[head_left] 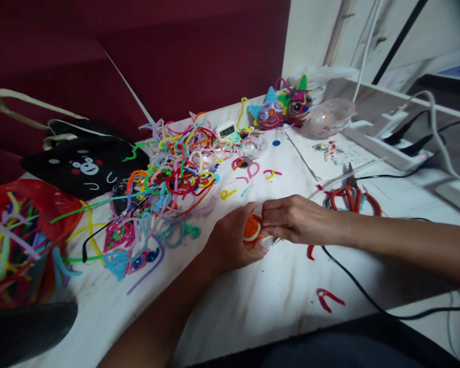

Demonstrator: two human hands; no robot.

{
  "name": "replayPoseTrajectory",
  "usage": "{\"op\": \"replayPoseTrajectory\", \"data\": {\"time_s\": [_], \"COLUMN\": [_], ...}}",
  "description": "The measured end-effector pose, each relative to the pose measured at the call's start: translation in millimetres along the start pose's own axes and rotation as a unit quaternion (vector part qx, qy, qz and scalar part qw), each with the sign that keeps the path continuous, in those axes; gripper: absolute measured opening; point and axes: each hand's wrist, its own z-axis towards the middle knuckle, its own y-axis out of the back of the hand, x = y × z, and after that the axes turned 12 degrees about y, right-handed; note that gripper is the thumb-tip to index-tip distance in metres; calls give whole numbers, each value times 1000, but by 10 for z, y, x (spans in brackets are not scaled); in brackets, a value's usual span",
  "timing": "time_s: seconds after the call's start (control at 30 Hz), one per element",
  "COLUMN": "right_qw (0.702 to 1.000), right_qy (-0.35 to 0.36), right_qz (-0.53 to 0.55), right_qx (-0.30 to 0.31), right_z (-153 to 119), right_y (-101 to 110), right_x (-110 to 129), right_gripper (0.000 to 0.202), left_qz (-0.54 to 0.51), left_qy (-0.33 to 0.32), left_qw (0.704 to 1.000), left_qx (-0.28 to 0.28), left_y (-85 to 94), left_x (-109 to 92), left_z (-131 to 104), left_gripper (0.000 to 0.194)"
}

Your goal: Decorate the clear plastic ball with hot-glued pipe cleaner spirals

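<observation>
Near the middle of the white table (222, 306), my left hand (232, 237) is wrapped round a small rounded object with an orange and pale green surface (252, 228). My right hand (285, 219) touches its right side, fingers pressed together; what they pinch, if anything, is hidden. Something thin and metallic shows just below the right fingers. Loose pipe cleaner pieces, among them a yellow one (228, 194) and a pink loop (253, 169), lie beyond my hands. Orange-handled pliers (354, 197) rest behind my right forearm.
A tangle of coloured pipe cleaners (176, 168) spreads to the left, beside a red bag (57, 204) and a black bag (82, 166). Two decorated figures (270, 113), a timer (227, 131) and a clear bowl (331, 117) stand behind. A power strip (391, 148) and black cable (352, 281) are right.
</observation>
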Motion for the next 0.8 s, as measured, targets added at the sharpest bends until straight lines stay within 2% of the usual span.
{"op": "replayPoseTrajectory", "data": {"time_s": [0.17, 0.43, 0.6, 0.8], "right_qw": [1000, 1000, 1000, 1000], "right_qy": [-5, -8, -25, -15], "right_qz": [14, 26, 6, 22], "right_qx": [1, 11, 12, -6], "right_z": [-8, -30, -89, -81], "right_y": [20, 65, 22, -16], "right_x": [5, 57, 109, 45], "right_gripper": [14, 16, 12, 14], "left_qz": [-11, -12, -7, -11], "left_qy": [18, 11, 2, 8], "left_qw": [1000, 1000, 1000, 1000], "left_qx": [12, 15, 18, 22], "left_y": [13, 19, 35, 30], "left_x": [21, 15, 6, 5], "left_z": [1, 7, 8, -2], "left_gripper": [72, 70, 69, 68]}}
